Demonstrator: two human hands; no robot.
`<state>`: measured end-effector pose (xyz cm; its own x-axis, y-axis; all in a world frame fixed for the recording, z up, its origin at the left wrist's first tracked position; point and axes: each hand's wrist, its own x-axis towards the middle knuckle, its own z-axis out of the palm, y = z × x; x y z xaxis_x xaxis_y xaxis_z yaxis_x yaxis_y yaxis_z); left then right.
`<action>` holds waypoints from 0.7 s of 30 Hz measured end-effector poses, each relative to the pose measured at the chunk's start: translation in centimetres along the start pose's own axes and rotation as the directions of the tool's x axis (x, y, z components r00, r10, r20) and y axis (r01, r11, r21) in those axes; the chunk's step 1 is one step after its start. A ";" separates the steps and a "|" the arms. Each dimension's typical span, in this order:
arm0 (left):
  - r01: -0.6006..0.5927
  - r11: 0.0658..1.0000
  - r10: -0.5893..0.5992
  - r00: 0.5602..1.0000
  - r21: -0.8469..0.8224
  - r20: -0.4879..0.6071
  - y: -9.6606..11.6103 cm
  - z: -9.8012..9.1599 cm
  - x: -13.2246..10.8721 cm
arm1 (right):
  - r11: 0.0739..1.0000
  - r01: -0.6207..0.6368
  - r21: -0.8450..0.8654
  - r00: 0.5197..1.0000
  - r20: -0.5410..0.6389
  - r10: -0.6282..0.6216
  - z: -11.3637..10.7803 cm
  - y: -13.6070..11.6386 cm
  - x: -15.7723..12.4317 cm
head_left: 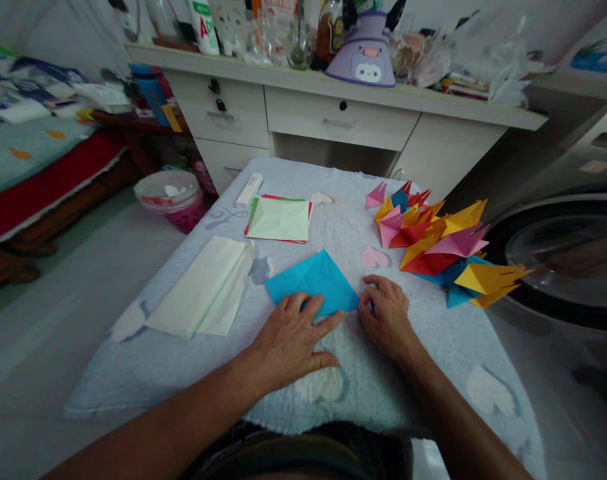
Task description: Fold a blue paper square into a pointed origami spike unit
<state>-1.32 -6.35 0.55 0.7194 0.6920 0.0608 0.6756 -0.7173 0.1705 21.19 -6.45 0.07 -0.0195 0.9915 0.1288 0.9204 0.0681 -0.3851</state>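
A folded blue paper (313, 280) lies on the towel-covered table (393, 387) in front of me. My left hand (291, 340) rests flat on the paper's near edge, fingers stretched out and pressing it down. My right hand (386, 313) has its fingers curled, pinching the paper's right corner. A pile of folded paper shapes (433, 243) in pink, yellow, red and blue sits just right of the blue paper.
A stack of flat coloured sheets (279, 220) lies farther back, with scissors (226, 217) and a white stick (249, 189) beside it. A folded white paper bundle (203, 290) lies at the left. A pink bin (171, 197), a white desk (333, 113) and a bed (28, 160) surround the table.
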 end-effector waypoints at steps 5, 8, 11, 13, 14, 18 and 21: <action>-0.001 1.000 0.001 1.000 0.014 -0.016 -0.2 0.4 -0.1 | 1.000 0.013 0.017 1.000 -0.003 -0.013 -0.1 0.1 -0.1; -0.005 1.000 0.006 1.000 0.021 -0.026 -0.2 0.5 -0.1 | 0.997 0.063 0.044 0.998 0.000 -0.063 -0.2 0.3 -0.3; -0.015 0.999 0.016 0.999 0.030 -0.028 -0.2 0.4 -0.1 | 0.989 0.129 0.068 0.992 -0.005 -0.129 -0.3 0.4 -0.4; -0.020 0.999 0.021 0.999 0.034 -0.027 -0.1 0.4 0.0 | 0.985 0.153 0.075 0.988 -0.005 -0.153 -0.4 0.3 -0.4; -0.020 0.999 0.021 0.999 0.035 -0.028 -0.1 0.4 0.0 | 0.985 0.157 0.077 0.988 -0.002 -0.157 -0.4 0.3 -0.3; -0.038 0.998 0.039 0.999 0.044 -0.032 0.0 0.4 -0.1 | 0.986 0.145 0.083 0.989 0.023 -0.147 -0.4 0.2 -0.1; -0.092 0.994 0.095 0.994 0.051 -0.055 0.0 0.4 -0.1 | 0.988 0.128 0.082 0.990 0.044 -0.132 -0.4 0.1 0.0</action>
<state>-1.34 -6.41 0.11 0.7700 0.6245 0.1309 0.6140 -0.7810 0.1141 21.46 -6.44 0.42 -0.1580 0.9777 0.1381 0.8753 0.2034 -0.4386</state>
